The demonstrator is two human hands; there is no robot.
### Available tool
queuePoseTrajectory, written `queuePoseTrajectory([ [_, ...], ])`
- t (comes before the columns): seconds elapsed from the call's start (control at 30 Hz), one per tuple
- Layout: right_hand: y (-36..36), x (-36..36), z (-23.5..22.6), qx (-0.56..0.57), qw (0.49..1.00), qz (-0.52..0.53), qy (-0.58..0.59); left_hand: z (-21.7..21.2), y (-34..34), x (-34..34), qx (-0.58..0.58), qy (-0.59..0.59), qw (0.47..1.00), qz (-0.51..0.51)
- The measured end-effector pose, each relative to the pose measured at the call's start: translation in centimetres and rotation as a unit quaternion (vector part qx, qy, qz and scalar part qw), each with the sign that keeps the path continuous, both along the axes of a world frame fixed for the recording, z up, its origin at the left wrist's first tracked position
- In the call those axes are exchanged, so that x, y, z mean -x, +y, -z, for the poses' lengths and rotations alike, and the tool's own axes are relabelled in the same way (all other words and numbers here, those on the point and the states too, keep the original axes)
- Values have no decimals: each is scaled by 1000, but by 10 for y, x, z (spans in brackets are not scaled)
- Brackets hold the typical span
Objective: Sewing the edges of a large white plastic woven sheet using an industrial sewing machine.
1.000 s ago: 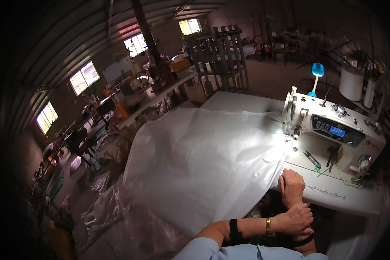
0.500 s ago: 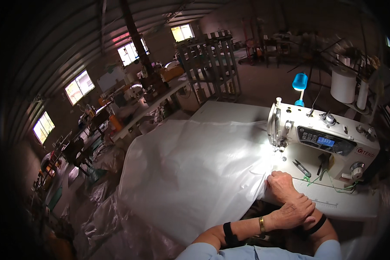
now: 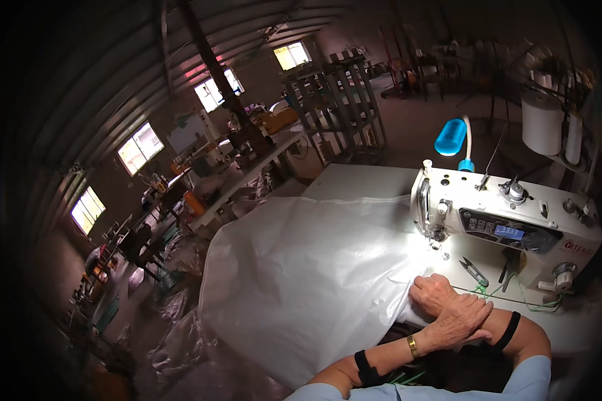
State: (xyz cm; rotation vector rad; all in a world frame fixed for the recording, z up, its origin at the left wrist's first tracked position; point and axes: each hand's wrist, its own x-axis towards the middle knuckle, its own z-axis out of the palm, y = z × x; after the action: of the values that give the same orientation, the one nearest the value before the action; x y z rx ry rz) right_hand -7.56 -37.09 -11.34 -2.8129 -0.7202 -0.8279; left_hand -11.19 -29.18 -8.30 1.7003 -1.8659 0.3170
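A wide sheet of translucent white material (image 3: 294, 267) spreads over the sewing table, its right part running up to the needle area of a white sewing machine (image 3: 508, 207). My right hand (image 3: 433, 294) is closed on the sheet's edge just in front of the needle area, fingertips curled into the material. Across my right wrist lies my left hand (image 3: 456, 321), its fingers wrapped round the wrist. Beside the right hand, on the machine bed, rest thread snips (image 3: 473, 271) with tangled green thread (image 3: 542, 307). The sheet under the right palm is hidden.
A blue lamp (image 3: 451, 137) stands behind the machine, near large white thread cones (image 3: 542, 123). Beyond the table are a grey metal rack (image 3: 334, 110) and a long workbench (image 3: 254, 164). Crumpled clear plastic (image 3: 180, 341) covers the floor at left.
The view has shifted and tilted slightly. My right elbow sits farther out to the right. Both hands keep their hold, close to the same spot beside the machine.
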Motion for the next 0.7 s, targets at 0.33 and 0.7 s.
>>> queuePoseTrajectory([
  [0.33, 1, 2, -16, -1, 997, 23, 78, -4, -5, 4, -19, -39, 998, -42],
  [0.7, 5, 7, -21, 77, 989, 57, 113, -2, 2, 9, 23, -28, 999, -31],
])
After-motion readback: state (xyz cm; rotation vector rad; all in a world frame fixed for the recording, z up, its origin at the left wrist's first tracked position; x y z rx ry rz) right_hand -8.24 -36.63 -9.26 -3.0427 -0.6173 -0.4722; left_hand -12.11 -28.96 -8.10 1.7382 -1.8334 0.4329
